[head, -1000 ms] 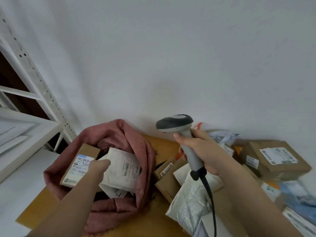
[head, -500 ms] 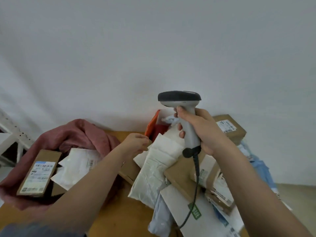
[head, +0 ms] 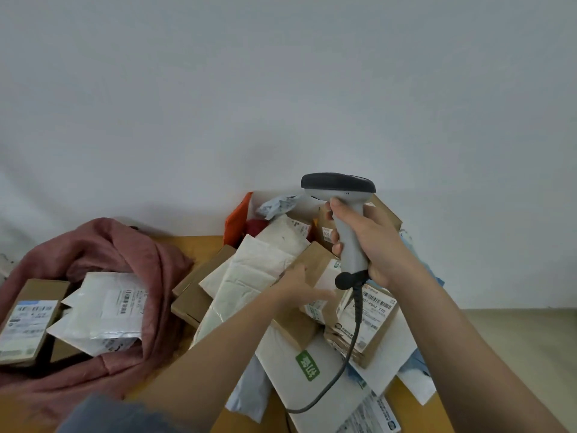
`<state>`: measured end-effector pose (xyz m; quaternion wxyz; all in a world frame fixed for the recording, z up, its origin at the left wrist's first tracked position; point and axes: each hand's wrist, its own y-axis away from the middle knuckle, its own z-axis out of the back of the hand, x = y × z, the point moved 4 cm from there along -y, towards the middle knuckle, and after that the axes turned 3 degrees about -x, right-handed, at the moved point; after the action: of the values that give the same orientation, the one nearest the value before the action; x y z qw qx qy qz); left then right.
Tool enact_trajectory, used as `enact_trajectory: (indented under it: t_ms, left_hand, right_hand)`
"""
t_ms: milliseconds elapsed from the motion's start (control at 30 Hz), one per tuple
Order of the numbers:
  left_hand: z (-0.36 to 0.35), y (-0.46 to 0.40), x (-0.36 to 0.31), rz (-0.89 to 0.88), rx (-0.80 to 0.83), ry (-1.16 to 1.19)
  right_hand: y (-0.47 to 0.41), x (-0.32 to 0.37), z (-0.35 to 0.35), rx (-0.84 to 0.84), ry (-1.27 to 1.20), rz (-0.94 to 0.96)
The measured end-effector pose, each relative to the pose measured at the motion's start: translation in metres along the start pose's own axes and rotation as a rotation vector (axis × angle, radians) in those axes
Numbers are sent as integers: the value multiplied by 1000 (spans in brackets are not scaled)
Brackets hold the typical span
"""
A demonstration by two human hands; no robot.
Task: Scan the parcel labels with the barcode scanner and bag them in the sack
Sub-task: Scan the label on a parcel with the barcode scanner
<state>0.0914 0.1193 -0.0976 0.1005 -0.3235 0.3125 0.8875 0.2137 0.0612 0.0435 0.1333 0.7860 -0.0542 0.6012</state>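
Observation:
A pink cloth sack (head: pixel 131 254) lies open at the left with a labelled cardboard box (head: pixel 28 323) and a white labelled mailer (head: pixel 106 310) inside. My right hand (head: pixel 371 242) grips the grey barcode scanner (head: pixel 346 210) upright above the parcel pile, its cable (head: pixel 343 364) hanging down. My left hand (head: pixel 301 284) reaches into the pile with fingers stretched out, touching a brown cardboard parcel (head: pixel 315 260) beside a white padded mailer (head: pixel 256 270). A labelled brown box (head: pixel 365 320) sits just under the scanner.
The pile holds several more boxes and mailers, among them a white envelope with a green logo (head: pixel 307 365), on a wooden tabletop (head: pixel 199 245). An orange bag (head: pixel 239 217) leans on the white wall (head: pixel 281 89) behind.
My left hand left the box in the sack and crossed right into the pile. The view swung right; the shelf at the left went out of sight. The scanner stays in my right hand.

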Motion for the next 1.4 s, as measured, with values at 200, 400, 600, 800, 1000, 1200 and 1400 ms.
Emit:
enact_trajectory:
  t_ms: [200, 400, 600, 800, 1000, 1200, 1400]
  left_hand:
    - [-24, 2, -20, -18, -39, -231]
    - [-35, -1, -9, -29, -84, -94]
    - [9, 5, 6, 150, -208, 482]
    - [76, 32, 35, 181, -188, 1334]
    - [126, 57, 49, 28, -181, 1584]
    - [167, 77, 70, -131, -148, 1707]
    - [195, 93, 83, -255, -200, 1656]
  right_hand:
    - [-1, -6, 23, -6, 5, -22]
    - [-2, -7, 30, -8, 22, -15]
    - [0, -5, 17, 6, 16, -37]
    - [-2, 1, -14, 2, 40, -25]
    - [-5, 6, -59, 76, 69, -14]
    - [-2, 10, -97, 197, 176, -19]
    - [-3, 10, -121, 267, 246, -22]
